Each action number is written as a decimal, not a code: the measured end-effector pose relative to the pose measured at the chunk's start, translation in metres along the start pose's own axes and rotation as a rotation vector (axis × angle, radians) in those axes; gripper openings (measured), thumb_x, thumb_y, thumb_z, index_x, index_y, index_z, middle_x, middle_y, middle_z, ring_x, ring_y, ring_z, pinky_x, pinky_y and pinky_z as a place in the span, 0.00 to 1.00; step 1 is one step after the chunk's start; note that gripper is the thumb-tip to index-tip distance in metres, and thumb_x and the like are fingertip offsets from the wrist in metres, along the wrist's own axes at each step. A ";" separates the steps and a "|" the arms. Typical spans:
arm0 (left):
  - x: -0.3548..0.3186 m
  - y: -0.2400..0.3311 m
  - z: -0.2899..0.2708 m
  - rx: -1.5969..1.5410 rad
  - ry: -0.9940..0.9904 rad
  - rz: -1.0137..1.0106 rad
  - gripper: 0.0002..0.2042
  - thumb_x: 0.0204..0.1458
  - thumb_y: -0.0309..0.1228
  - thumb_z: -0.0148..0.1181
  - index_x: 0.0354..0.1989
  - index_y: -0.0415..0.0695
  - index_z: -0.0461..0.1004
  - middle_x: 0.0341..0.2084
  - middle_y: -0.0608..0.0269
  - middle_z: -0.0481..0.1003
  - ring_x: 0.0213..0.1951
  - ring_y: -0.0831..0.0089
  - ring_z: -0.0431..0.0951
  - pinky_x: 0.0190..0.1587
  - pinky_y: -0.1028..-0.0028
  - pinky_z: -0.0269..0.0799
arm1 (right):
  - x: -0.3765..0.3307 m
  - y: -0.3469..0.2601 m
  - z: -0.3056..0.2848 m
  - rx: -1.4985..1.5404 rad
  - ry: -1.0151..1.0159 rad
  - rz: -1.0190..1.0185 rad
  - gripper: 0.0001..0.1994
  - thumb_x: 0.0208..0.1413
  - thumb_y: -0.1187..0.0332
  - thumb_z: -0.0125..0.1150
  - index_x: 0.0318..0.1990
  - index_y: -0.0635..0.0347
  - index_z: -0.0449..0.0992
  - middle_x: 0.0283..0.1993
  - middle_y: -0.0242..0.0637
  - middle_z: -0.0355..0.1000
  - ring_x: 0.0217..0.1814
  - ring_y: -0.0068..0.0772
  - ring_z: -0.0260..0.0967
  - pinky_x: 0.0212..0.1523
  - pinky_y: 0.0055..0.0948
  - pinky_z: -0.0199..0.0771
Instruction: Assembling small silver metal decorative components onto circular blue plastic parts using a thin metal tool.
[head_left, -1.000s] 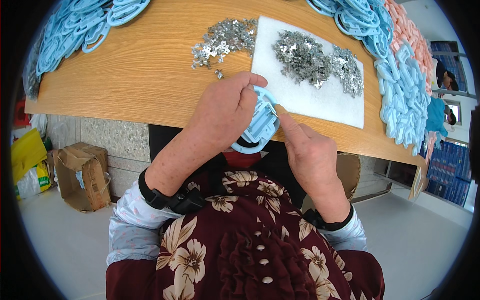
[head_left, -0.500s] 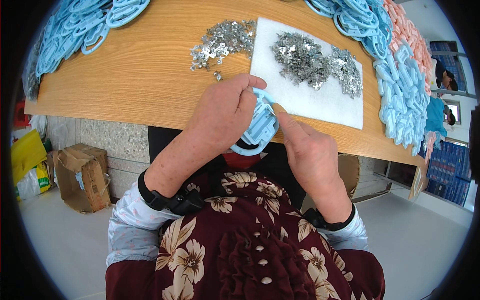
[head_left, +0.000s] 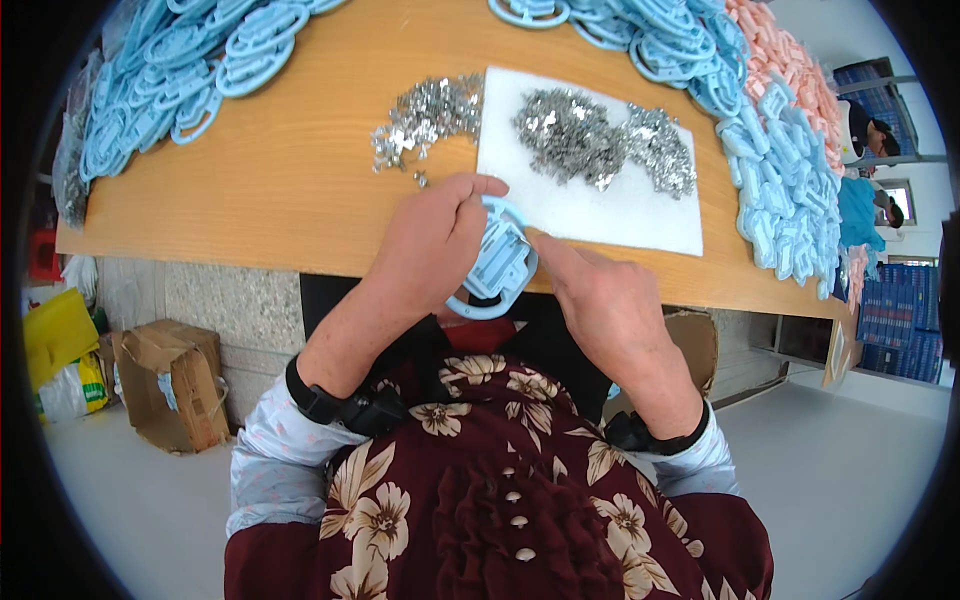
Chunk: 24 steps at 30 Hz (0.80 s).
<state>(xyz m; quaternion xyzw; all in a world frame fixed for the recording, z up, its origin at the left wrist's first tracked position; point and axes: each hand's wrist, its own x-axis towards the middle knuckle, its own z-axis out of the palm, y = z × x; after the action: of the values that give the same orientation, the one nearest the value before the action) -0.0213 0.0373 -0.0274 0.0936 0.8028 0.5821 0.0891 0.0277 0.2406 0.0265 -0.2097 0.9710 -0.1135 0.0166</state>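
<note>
My left hand [head_left: 425, 242] is closed around the left side of a light-blue oval plastic frame [head_left: 503, 262], holding it tilted just off the table's near edge. The frame has a rounded rim and a recessed middle with slots. My right hand [head_left: 605, 295] is closed, its fingertips at the frame's upper right side; whatever small thing they may pinch is hidden. Beyond my hands, small silvery metal clips [head_left: 570, 135] lie heaped on a white foam sheet [head_left: 640, 228]. More of these metal clips [head_left: 430, 115] lie on the bare wood left of the sheet.
Blue oval frames [head_left: 165, 80] are piled at the table's far left, with another frame pile [head_left: 665, 45] at the far right. Smaller blue plastic parts [head_left: 785, 190] and pink parts [head_left: 790, 55] line the right side. An open cardboard box [head_left: 172, 385] stands on the floor at left.
The view has shifted, so the table and its piles sit slightly lower and further left. Both hands stay at the blue frame; the right fingertips have shifted slightly along its right side.
</note>
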 end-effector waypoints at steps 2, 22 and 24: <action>-0.003 0.006 -0.003 -0.212 -0.023 -0.073 0.15 0.68 0.28 0.43 0.52 0.36 0.75 0.31 0.64 0.78 0.33 0.81 0.75 0.38 0.76 0.73 | -0.005 0.002 0.008 0.296 0.162 0.165 0.16 0.60 0.70 0.60 0.55 0.55 0.75 0.27 0.43 0.74 0.28 0.44 0.76 0.28 0.40 0.73; -0.006 0.017 0.002 -0.474 -0.298 -0.011 0.20 0.67 0.30 0.44 0.65 0.39 0.66 0.48 0.56 0.76 0.48 0.68 0.78 0.50 0.69 0.77 | -0.009 0.013 0.007 1.486 0.125 0.297 0.13 0.72 0.63 0.50 0.54 0.62 0.72 0.32 0.27 0.70 0.30 0.18 0.63 0.32 0.21 0.65; -0.002 0.018 0.001 -0.744 -0.307 -0.158 0.20 0.69 0.33 0.44 0.66 0.40 0.66 0.49 0.57 0.76 0.48 0.70 0.78 0.51 0.70 0.77 | -0.007 0.008 0.012 1.131 0.213 0.303 0.13 0.71 0.66 0.51 0.57 0.60 0.71 0.33 0.37 0.75 0.31 0.25 0.71 0.34 0.25 0.70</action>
<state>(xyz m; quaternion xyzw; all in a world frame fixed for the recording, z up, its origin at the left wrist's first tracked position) -0.0179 0.0437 -0.0104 0.0788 0.5197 0.8033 0.2800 0.0319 0.2480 0.0133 -0.0147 0.7752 -0.6300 0.0443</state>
